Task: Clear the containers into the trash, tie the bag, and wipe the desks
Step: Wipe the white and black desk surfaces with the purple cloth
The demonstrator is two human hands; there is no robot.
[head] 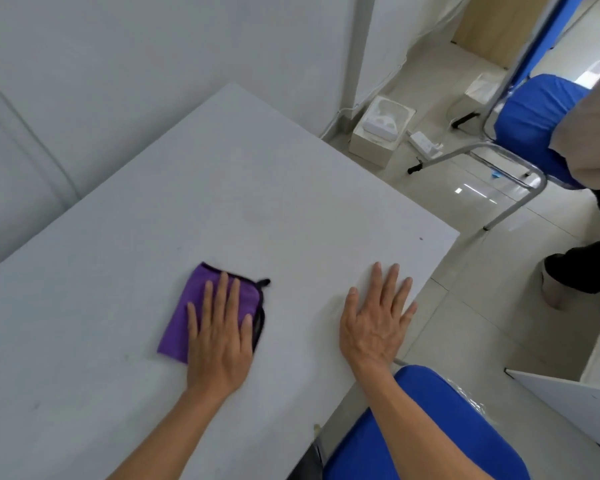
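Bench (257, 202): pale top, running from the near edge to a far corner by the wall.
Chair (430, 427): blue seat just beside the bench's right edge, under the right forearm.
Right hand (374, 327): flat on the bench near that edge, fingers straight and spread, holding nothing.
Left hand (219, 344): flat on the cloth, fingers straight, pressing down.
Cloth (187, 306): purple, folded, on the bench left of centre.
Risk: pressed rather than gripped, the cloth may bunch or slide free on a fast stroke; the far corner could get missed.
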